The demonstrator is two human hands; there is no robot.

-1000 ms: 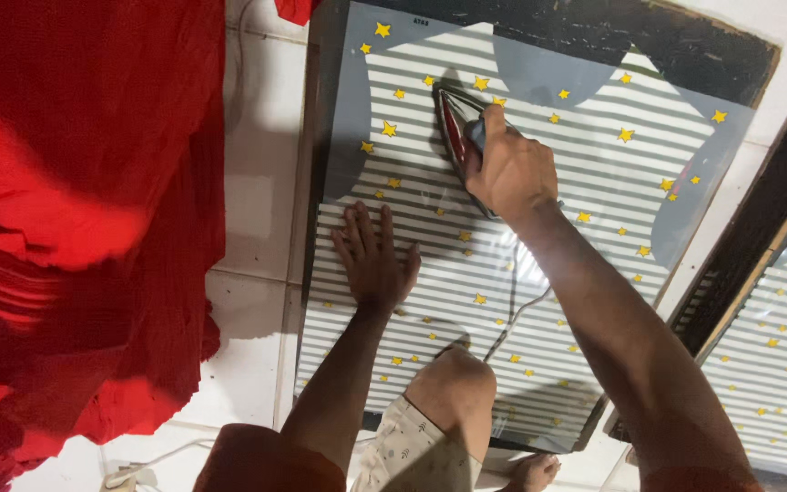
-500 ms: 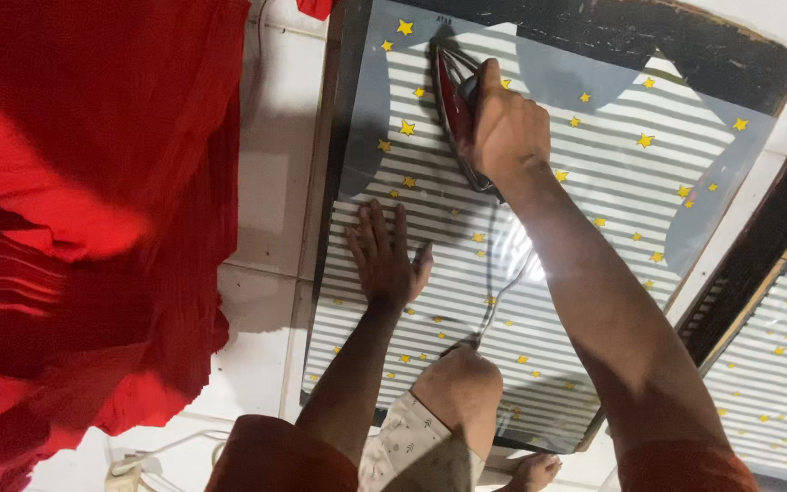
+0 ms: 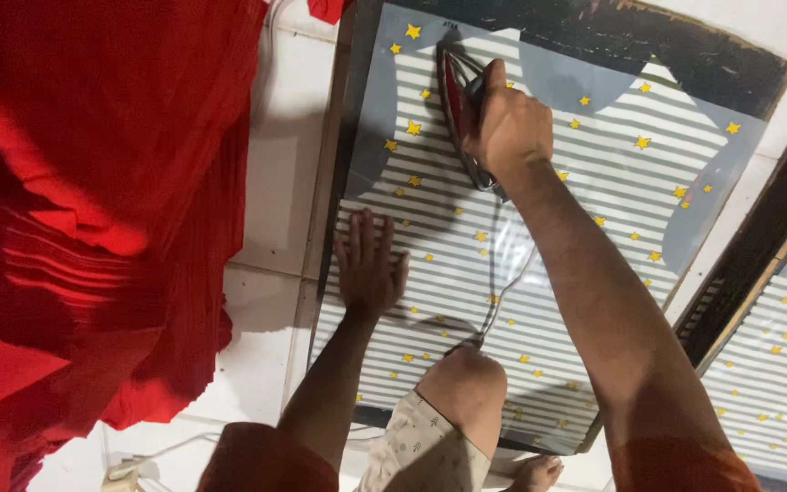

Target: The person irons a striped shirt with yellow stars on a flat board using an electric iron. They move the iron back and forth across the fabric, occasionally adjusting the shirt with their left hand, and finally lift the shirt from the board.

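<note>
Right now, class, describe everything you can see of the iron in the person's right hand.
The iron is a narrow, pointed clothes iron with a dark red body and shiny metal sole, tip pointing away from the person. It rests on the striped, star-patterned fabric. The right hand grips its handle, hiding much of it; a cord trails back towards the knee.

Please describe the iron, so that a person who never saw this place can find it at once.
Find the striped fabric with yellow stars on the floor board. Near its far edge, the right hand grips the iron: the only red and metallic object on it.
</note>
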